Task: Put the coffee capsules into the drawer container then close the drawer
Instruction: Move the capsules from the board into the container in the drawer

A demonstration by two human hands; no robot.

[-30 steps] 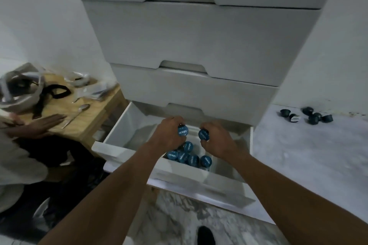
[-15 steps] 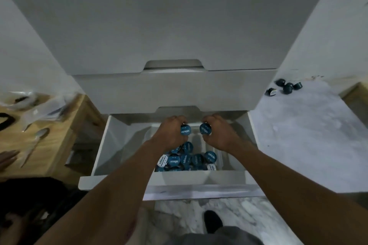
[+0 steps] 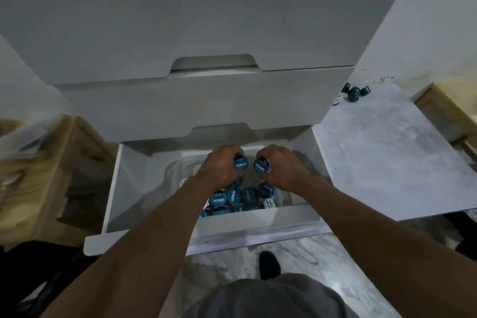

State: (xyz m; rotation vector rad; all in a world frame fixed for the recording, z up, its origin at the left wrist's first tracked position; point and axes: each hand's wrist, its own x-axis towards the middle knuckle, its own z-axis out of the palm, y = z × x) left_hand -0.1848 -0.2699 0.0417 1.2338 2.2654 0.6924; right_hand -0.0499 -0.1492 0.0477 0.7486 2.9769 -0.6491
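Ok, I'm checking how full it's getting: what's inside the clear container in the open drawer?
Blue-lidded coffee capsules piled at the container's near end. The left hand and right hand, each gripping another capsule, hide its far end.

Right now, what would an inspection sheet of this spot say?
Surface: open bottom drawer holding a clear container; grey stone ledge to its right.
Job's things: capsule pile in the container; loose capsules at the ledge's far end.
Clutter: blurred things on the wooden table at left, cannot tell what.
Hands: left hand holds first capsule, right hand holds second capsule, both above the container.
Cables: nothing seen.
Surroundings: closed drawers above; marble floor; a dark shoe.
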